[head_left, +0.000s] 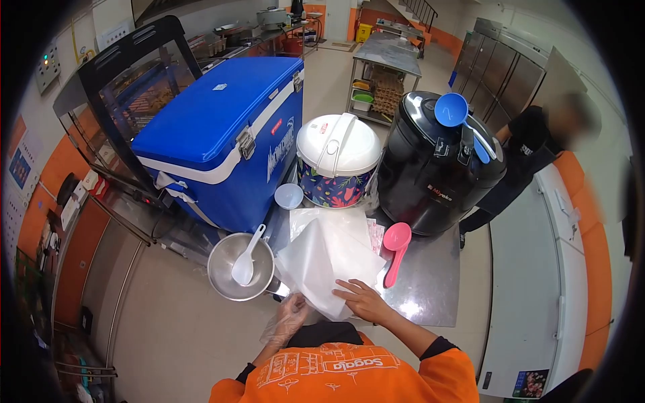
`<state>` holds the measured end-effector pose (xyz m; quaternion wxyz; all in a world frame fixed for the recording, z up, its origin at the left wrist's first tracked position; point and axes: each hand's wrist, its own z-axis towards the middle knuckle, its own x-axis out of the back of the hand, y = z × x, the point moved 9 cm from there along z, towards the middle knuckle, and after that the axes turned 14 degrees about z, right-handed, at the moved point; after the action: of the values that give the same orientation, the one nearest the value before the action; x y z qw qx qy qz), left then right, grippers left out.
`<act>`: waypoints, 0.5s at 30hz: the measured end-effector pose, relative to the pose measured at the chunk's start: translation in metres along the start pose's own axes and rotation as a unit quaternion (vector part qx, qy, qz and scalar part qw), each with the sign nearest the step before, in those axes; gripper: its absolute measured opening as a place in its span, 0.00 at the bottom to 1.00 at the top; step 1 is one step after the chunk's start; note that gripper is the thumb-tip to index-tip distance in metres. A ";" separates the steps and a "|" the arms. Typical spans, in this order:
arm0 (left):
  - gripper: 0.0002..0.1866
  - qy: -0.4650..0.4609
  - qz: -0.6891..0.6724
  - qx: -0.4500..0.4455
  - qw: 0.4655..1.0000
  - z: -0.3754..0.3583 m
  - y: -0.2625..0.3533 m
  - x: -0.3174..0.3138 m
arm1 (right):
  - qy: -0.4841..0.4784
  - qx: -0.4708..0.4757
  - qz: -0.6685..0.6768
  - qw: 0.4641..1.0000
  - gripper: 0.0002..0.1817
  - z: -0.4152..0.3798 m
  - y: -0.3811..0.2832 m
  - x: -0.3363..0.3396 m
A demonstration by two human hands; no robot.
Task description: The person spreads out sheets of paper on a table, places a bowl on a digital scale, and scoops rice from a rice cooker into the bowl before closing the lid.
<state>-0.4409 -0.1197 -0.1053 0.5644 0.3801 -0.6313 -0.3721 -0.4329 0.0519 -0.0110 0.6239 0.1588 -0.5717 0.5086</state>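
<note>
White paper sheets (336, 252) lie in a stack at the near edge of the steel table, with the top sheet lifted and creased. My left hand (290, 316), in a clear plastic glove, is closed at the lifted sheet's lower left edge. My right hand (363, 300) lies on the sheet's lower right part with its fingers spread. A metal bowl (218, 265) holding a white rice paddle (243, 269) is left of the paper. To the right lies a pink scoop (397, 236). A small light-blue cup (289, 196) stands beyond the paper.
A blue cooler (222, 121) stands at the left back, a patterned white-lidded container (337, 185) in the middle. On the right, a black rice cooker (430, 191) carries a blue ladle (451, 109). A person in black (524, 154) stands beyond it, near a long white freezer (527, 289).
</note>
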 end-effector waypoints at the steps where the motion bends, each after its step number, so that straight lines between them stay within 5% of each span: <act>1: 0.17 0.010 -0.016 -0.028 0.999 0.002 0.001 -0.002 | 0.018 -0.001 -0.005 1.000 0.09 0.004 -0.003 0.008; 3: 0.17 0.028 -0.048 -0.083 0.995 0.005 0.002 -0.007 | 0.015 -0.011 -0.014 1.000 0.08 0.005 -0.002 0.010; 6: 0.17 -0.034 -0.189 0.029 0.981 0.009 -0.017 -0.023 | -0.036 -0.036 -0.021 0.999 0.07 -0.005 0.011 -0.010; 9: 0.16 -0.013 -0.152 0.075 0.985 0.003 -0.037 -0.018 | -0.066 -0.062 -0.012 0.996 0.07 -0.014 0.008 -0.025; 15: 0.27 0.078 -0.401 0.137 0.903 -0.018 -0.022 0.007 | -0.022 -0.087 0.002 0.996 0.08 -0.019 -0.005 -0.016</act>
<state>-0.4218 -0.1363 -0.1206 0.3577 0.7023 -0.4241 -0.4461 -0.4161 0.0573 -0.0284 0.6215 0.1138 -0.6277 0.4548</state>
